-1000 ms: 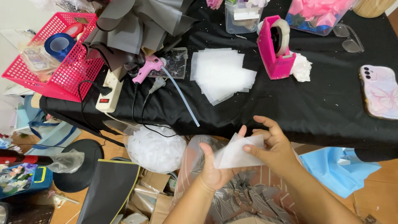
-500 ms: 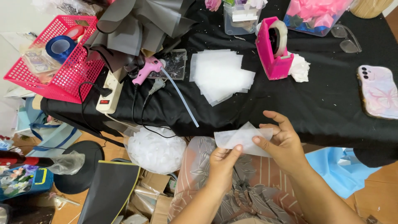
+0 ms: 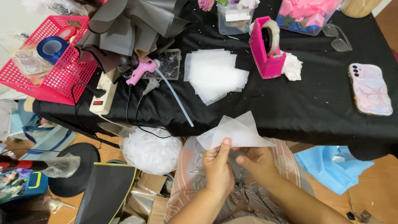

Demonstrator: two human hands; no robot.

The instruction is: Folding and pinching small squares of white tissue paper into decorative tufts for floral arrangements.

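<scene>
Head view is showing the left hand (image 3: 218, 166) and right hand (image 3: 259, 162) pinching a thin, limp, feather-light white sheet (image 3: 234, 132) by its lower edge, just near of the black table (image 3: 311, 108), likely creasing easily.

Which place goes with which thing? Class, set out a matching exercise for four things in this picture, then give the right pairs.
Things:
1. glue gun
2. tape dispenser
3. phone
4. folded white sheet

Places:
A. at the table's right end
B. between the left hand and right hand
C. beside the power strip
D. next to a crumpled white tissue

Pairs: 1-C, 2-D, 3-A, 4-B
</scene>
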